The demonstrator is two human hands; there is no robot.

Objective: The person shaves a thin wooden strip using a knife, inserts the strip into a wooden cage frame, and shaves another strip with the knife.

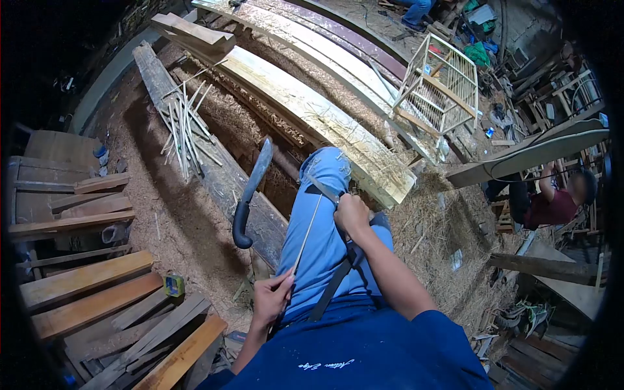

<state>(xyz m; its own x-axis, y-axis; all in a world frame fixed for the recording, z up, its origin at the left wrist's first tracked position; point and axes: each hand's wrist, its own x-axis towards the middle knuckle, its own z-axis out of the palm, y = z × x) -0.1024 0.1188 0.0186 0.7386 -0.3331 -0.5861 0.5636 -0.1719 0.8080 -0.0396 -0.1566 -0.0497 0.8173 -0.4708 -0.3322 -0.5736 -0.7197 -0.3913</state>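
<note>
My left hand (273, 298) is closed round the lower part of a thin wooden stick (306, 238), which slants up across my blue trouser leg. Closed round the handle of a knife, my right hand (352, 213) rests by my knee. The knife blade (322, 190) lies across the stick's upper end, over a dark patch on the knee. Left of my leg, a machete (260, 170) with a curved black handle lies on a long weathered plank (218, 168). Further up that plank is a loose pile of thin pale sticks (186, 127).
Thick timber beams (312, 107) covered in shavings run ahead of me. A slatted wooden cage (442, 84) stands at the upper right. Cut boards (91, 279) and a tape measure (173, 285) lie at left. A person in a dark red shirt (552, 207) is at right.
</note>
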